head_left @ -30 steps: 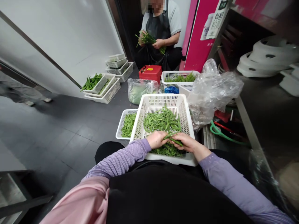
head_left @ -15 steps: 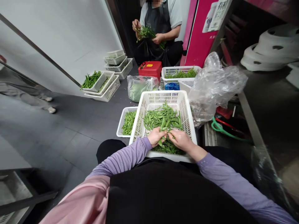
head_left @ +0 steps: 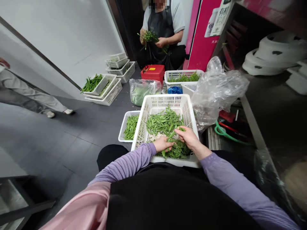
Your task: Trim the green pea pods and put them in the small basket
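Note:
A large white plastic basket (head_left: 168,99) sits before my lap, with green pea pods (head_left: 163,123) piled at its far end. Stringy green trimmings (head_left: 178,150) lie in its near end, under my hands. My left hand (head_left: 163,144) is closed around a few pea pods, whose ends stick out above and below the fingers. To its right and slightly higher, my right hand (head_left: 188,137) pinches a pea pod between thumb and fingers. The two hands are a little apart, both over the basket.
At left stands a smaller white basket (head_left: 121,131) of cut pods. Beyond are a bagged green vegetable (head_left: 141,91), a red box (head_left: 153,74) and stacked baskets (head_left: 105,100). A crumpled plastic bag (head_left: 216,89) stands right. A co-worker (head_left: 163,28) holds green stems; another person's legs (head_left: 31,92) show left.
My hands have moved apart, the right one up and rightward with a pod, the left slightly down. The co-worker's hand has lowered to the stems, and the person at left has stepped rightward.

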The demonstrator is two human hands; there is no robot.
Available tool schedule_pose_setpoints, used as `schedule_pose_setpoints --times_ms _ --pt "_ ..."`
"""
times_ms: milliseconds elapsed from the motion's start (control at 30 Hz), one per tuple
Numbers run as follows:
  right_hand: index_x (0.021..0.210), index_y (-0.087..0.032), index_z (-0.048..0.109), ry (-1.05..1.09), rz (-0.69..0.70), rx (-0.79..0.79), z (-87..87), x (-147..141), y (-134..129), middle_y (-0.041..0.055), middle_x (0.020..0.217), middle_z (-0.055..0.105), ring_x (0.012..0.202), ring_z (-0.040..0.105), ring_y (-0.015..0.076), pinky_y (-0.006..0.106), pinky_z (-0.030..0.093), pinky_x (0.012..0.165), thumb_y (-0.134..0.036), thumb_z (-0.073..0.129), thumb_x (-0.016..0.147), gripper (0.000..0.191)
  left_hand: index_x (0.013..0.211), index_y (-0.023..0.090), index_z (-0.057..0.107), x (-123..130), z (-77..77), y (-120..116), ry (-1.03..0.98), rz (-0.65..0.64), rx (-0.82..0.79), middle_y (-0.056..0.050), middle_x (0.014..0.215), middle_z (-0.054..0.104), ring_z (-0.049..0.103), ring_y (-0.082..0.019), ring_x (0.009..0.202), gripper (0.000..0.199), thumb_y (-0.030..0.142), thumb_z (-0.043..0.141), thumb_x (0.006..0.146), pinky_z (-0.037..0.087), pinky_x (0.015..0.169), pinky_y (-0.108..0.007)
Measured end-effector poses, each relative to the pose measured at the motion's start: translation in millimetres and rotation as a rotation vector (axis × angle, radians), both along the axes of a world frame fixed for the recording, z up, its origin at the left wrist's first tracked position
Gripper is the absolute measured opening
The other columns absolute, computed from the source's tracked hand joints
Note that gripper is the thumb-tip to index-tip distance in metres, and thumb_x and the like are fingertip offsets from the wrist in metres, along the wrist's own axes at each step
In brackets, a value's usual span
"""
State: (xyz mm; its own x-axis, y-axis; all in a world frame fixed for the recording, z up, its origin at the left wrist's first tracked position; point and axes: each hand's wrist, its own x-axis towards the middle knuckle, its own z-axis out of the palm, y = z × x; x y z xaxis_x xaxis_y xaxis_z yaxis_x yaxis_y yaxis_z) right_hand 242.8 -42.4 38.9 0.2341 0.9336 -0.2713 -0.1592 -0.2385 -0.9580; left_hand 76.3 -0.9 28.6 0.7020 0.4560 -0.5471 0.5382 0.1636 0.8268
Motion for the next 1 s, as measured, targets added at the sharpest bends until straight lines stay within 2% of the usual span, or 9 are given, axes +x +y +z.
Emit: schedule_pose_setpoints --times_ms 100,200,267,367,500,600,733,900,1000 --pt "0.072 -0.019 0.057 -0.471 -0.131 0.165 3.6 11.0 -1.1 0.0001 0.060 0.054 0.050 0.047 0.0125 0.024 0.033 0.045 -0.039 0.059 0.069 0.020 0.072 0.011 0.053 -10.0 -2.6 4.9 0.184 0.160 -0.004 0.005 0.047 0.046 0.038 -0.005 0.034 0.026 0.037 0.056 0.070 0.029 0.033 -0.016" --pt "0.077 -0.022 0.063 -0.934 0.099 0.312 5.2 17.9 -3.6 0.0043 0.083 0.061 0.074 0.055 0.0176 0.027 0.038 0.061 -0.027 0.055 0.074 0.010 0.074 0.012 0.051 -11.5 10.0 10.9 0.052 0.342 0.049 0.007 0.046 0.042 0.034 -0.003 0.033 0.030 0.042 0.051 0.073 0.029 0.033 -0.016" --pt "0.080 -0.023 0.063 -1.116 0.262 0.324 4.9 13.1 -6.8 0.0041 0.084 0.061 0.073 0.055 0.0169 0.025 0.037 0.060 -0.021 0.051 0.075 0.013 0.070 0.012 0.051 -4.9 26.0 14.2 -0.059 0.299 0.124 0.006 0.047 0.042 0.035 -0.003 0.034 0.031 0.043 0.054 0.071 0.029 0.034 -0.016" --pt "0.081 -0.023 0.063 -1.245 0.358 0.324 4.2 0.6 -12.3 0.0047 0.082 0.060 0.069 0.054 0.0159 0.024 0.034 0.056 -0.018 0.048 0.076 0.017 0.065 0.012 0.053 8.0 47.7 17.4 -0.026 0.211 0.187 0.006 0.045 0.043 0.035 -0.003 0.035 0.026 0.038 0.056 0.069 0.028 0.034 -0.016" --pt "0.079 -0.022 0.063 -1.044 0.340 0.391 5.5 -7.4 -15.6 0.0047 0.080 0.061 0.072 0.054 0.0166 0.025 0.037 0.061 -0.021 0.048 0.078 0.016 0.067 0.012 0.055 12.1 47.8 16.8 -0.034 0.171 0.140 0.006 0.046 0.044 0.037 -0.004 0.036 0.017 0.029 0.053 0.070 0.029 0.035 -0.016" --pt "0.076 -0.020 0.062 -0.713 0.089 0.388 9.3 -3.1 -13.1 0.0038 0.077 0.061 0.072 0.054 0.0173 0.027 0.040 0.064 -0.029 0.055 0.075 0.011 0.067 0.012 0.055 2.2 25.6 14.8 -0.020 0.244 0.102 0.006 0.045 0.043 0.037 -0.004 0.035 0.014 0.025 0.050 0.072 0.030 0.036 -0.016" --pt "0.068 -0.019 0.057 -0.372 -0.186 0.188 11.6 10.0 -6.7 -0.0012 0.056 0.053 0.049 0.044 0.0120 0.024 0.033 0.046 -0.038 0.063 0.066 0.020 0.062 0.010 0.056 -16.7 4.2 16.8 0.254 0.327 0.145 0.005 0.039 0.041 0.035 -0.004 0.034 0.017 0.025 0.056 0.069 0.028 0.036 -0.016" --pt "0.068 -0.019 0.052 -0.093 -0.097 0.100 10.2 6.6 -4.0 -0.0065 0.043 0.038 0.036 0.026 0.0059 0.022 0.017 0.035 -0.043 0.066 0.061 0.029 0.090 0.010 0.061 -10.3 31.7 18.2 0.025 0.335 0.161 0.006 0.044 0.041 0.033 -0.004 0.035 0.038 0.041 0.054 0.071 0.028 0.037 -0.018" --pt "0.067 -0.019 0.050 0.025 -0.083 0.073 14.0 0.4 -6.8 -0.0064 0.044 0.041 0.035 0.025 0.0050 0.021 0.016 0.033 -0.043 0.069 0.059 0.031 0.082 0.009 0.063 2.1 50.5 17.5 -0.040 0.201 0.241 0.006 0.047 0.043 0.034 -0.003 0.039 0.034 0.038 0.060 0.066 0.029 0.041 -0.018"
